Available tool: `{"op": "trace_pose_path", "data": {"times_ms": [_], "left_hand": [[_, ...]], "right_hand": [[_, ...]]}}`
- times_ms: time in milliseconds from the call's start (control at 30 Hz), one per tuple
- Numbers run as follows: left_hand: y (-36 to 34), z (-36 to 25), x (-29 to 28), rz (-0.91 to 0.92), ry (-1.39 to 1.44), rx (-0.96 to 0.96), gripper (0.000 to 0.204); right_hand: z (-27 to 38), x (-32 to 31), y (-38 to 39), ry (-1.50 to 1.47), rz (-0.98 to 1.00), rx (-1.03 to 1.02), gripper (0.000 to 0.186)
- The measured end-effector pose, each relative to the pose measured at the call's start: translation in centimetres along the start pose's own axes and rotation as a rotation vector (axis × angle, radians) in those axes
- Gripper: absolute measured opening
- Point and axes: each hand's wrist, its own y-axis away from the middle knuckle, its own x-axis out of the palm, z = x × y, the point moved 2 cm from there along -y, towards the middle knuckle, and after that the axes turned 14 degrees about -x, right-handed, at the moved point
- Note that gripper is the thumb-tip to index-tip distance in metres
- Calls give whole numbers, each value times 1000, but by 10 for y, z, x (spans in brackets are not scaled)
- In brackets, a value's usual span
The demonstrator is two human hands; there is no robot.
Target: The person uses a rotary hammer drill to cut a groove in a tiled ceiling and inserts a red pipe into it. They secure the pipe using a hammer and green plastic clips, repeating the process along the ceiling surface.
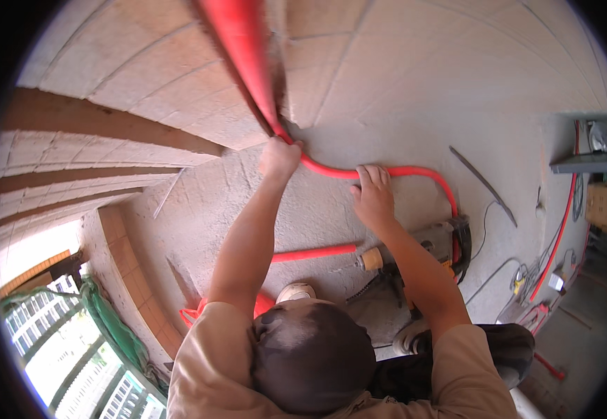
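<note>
A red plastic conduit [335, 172] runs down a groove in the wall and bends out across the rough concrete floor. My left hand [280, 158] is wrapped round it low down, where it leaves the groove. Farther right, my right hand [375, 198] grips the same conduit from above, fingers curled over it. Beyond that hand the conduit curves back toward a power drill [450, 244], a large black and yellow tool lying on the floor by my right forearm. A short straight piece of red conduit [315, 253] rests on the floor between my arms.
Right of the conduit lies a dark thin rod [484, 186]. Cables [493, 279] and another red conduit [556, 237] run along the right side, near a grey shelf [593, 164] and a cardboard box [602, 207]. Green netting [104, 328] hangs by the window opening at lower left.
</note>
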Motion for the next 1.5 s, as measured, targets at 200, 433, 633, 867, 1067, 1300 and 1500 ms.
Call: {"op": "trace_pose_path", "data": {"times_ms": [200, 433, 633, 867, 1067, 1300, 1500], "left_hand": [[14, -1, -11, 27, -25, -42, 51], [0, -3, 5, 12, 33, 127, 46], [-29, 13, 11, 143, 17, 59, 52], [-46, 21, 5, 118, -43, 88, 56], [-27, 9, 4, 50, -63, 88, 58], [-15, 11, 1, 44, 12, 37, 56], [-21, 14, 3, 21, 64, 85, 52]], "right_hand": [[11, 1, -32, 57, 400, 61, 40], [-9, -11, -39, -16, 445, -115, 39], [-119, -135, 66, 131, 509, 226, 33], [-163, -193, 254, -613, 521, 1184, 39], [-182, -171, 263, -838, 101, 1129, 27], [-79, -291, 113, -1133, 628, 941, 46], [21, -321, 19, -691, 956, 273, 49]]}}
